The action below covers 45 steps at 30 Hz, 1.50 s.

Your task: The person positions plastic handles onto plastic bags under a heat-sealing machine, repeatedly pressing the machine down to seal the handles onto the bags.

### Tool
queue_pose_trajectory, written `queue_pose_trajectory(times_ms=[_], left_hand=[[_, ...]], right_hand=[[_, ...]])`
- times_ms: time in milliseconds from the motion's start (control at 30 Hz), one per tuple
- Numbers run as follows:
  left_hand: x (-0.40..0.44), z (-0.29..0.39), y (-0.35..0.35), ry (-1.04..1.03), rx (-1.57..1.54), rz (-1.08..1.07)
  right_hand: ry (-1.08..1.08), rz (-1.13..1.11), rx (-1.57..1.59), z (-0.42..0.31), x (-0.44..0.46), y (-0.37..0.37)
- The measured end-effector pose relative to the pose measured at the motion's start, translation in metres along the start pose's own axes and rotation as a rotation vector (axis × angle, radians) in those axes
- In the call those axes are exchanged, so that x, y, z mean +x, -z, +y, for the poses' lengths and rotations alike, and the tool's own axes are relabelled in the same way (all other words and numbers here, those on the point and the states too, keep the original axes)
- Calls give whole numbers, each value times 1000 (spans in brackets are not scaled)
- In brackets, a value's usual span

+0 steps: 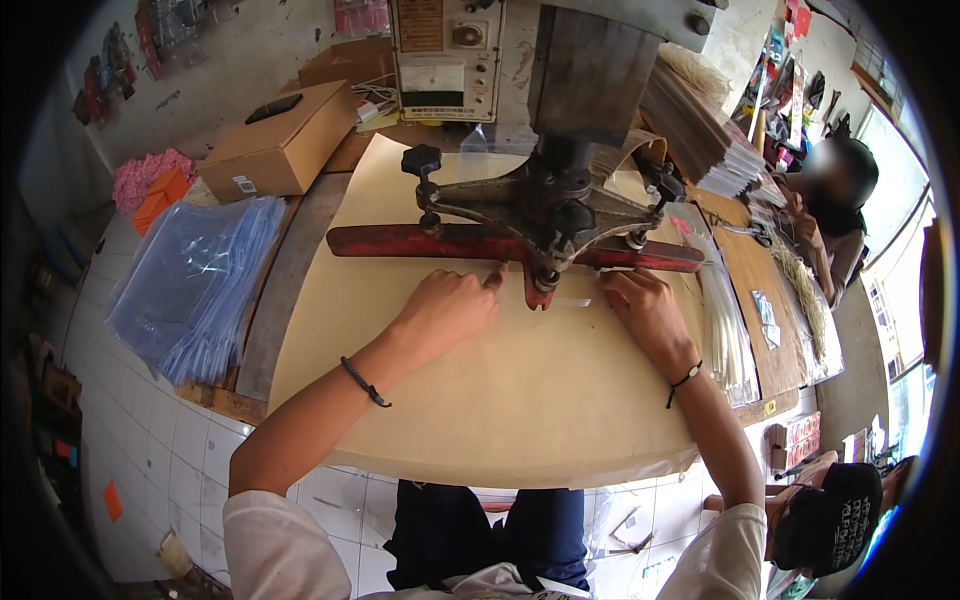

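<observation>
My left hand (452, 308) rests on the tan sheet (450, 400), its fingers curled and the thumb side close to the red bar (420, 242) of a press. To the right of the bar's short front arm, my right hand (643, 300) is also closed, fingertips near the bar's lower edge. What either hand grips, if anything, is hidden. A small whitish strip (572, 302) lies between the hands. Above them, the black press head (560, 190) carries the bar on adjusting knobs.
Clear plastic sleeves (200, 280) are stacked at left, near a cardboard box (275, 135). The press's control box (448, 60) stands behind. White strips (722, 310), scissors (745, 230) and bundled cords (800, 295) lie at right. One person (835, 200) sits beyond; another person's cap (830, 518) shows lower right.
</observation>
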<state>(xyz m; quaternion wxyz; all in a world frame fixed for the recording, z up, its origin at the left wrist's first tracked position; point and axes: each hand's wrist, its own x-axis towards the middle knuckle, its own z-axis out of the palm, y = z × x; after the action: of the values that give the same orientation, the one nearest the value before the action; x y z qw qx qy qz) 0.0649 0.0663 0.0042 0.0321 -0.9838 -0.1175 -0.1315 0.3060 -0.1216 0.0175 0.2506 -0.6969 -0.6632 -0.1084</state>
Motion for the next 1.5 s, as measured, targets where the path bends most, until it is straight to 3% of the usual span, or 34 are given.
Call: queue_pose_trajectory(times_ms=[1033,1133,1167,1267,1367,1500], left_hand=[[-2,2,-6,30,-11,56],[-11,5,-3,18,-15,15],[-11,5,-2,16,-15,-1],[-45,25,6,-10,69,66],[-91,50,36,86,-29,22],[-151,81,33,203,-147,256]], right_hand=[[63,7,-80,9,-9,-8],[76,-46,-152,7,-12,-6],[18,-168,-196,6,-16,-4],[89,-33,-247,-5,-38,-3],[-61,61,-92,-39,-79,19],[-194,194,-56,-90,-141,28]])
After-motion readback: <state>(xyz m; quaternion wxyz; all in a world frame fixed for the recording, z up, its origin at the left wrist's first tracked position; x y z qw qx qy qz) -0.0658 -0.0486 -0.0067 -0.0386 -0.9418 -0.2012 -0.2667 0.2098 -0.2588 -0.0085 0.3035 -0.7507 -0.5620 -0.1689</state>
